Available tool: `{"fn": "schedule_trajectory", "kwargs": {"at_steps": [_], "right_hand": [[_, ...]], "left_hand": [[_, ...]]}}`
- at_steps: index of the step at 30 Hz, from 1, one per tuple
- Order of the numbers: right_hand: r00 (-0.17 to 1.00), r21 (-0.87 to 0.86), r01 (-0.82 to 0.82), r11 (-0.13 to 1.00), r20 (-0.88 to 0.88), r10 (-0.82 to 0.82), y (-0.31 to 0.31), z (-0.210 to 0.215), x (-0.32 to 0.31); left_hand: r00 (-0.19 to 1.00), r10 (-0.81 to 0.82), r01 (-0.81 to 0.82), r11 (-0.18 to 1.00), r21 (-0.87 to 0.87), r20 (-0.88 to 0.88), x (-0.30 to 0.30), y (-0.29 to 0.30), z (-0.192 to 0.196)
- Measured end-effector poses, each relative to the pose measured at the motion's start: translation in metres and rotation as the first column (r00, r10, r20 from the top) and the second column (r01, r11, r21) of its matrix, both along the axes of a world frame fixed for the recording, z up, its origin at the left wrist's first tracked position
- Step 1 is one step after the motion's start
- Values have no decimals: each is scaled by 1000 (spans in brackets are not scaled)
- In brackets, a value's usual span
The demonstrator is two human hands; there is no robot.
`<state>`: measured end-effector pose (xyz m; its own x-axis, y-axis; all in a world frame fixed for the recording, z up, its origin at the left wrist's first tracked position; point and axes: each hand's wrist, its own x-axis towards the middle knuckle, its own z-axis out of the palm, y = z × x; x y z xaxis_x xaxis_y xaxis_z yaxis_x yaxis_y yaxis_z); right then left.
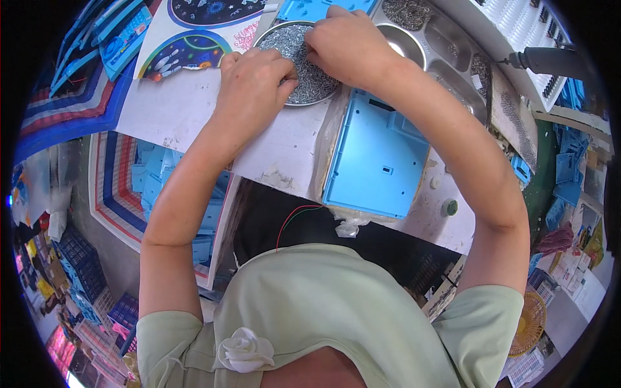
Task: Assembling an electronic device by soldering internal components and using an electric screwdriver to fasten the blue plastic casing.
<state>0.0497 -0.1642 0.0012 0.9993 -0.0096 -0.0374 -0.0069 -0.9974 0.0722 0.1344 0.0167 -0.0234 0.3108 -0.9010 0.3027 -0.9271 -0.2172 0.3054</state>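
Note:
A round metal dish (266,35) full of small silver screws (294,45) stands at the far side of the white worktable (174,110). My left hand (252,81) rests on the dish's near rim, fingers curled down into the screws. My right hand (346,42) lies over the dish's right side, fingertips pinched among the screws. Whether either hand holds a screw is hidden. A light blue plastic panel (378,158) lies on the table just right of my left hand, under my right forearm.
A steel compartment tray (446,39) with more small metal parts stands behind the panel. A powered screwdriver (550,61) hangs at the upper right. Colourful printed cards (194,39) lie at the upper left. Red and green wires (297,216) dangle at the table's near edge. Blue crates sit on the floor at left.

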Motion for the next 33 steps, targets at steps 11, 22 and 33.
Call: {"fn": "schedule_trajectory", "kwargs": {"at_steps": [11,22,33], "right_hand": [[949,213,44,976,296,-107,-22,25,-49],[669,960,236,150,-49,-741,-11,53,-210],[607,967,240,83,-83,-790,-20,41,-214]], "left_hand": [[973,22,-17,1000,23,-231,-5,-9,23],[900,-211,167,975,-145,-381,-51,-8,30],[800,-221,159,975,-157,-559,-57,-18,32]]}}
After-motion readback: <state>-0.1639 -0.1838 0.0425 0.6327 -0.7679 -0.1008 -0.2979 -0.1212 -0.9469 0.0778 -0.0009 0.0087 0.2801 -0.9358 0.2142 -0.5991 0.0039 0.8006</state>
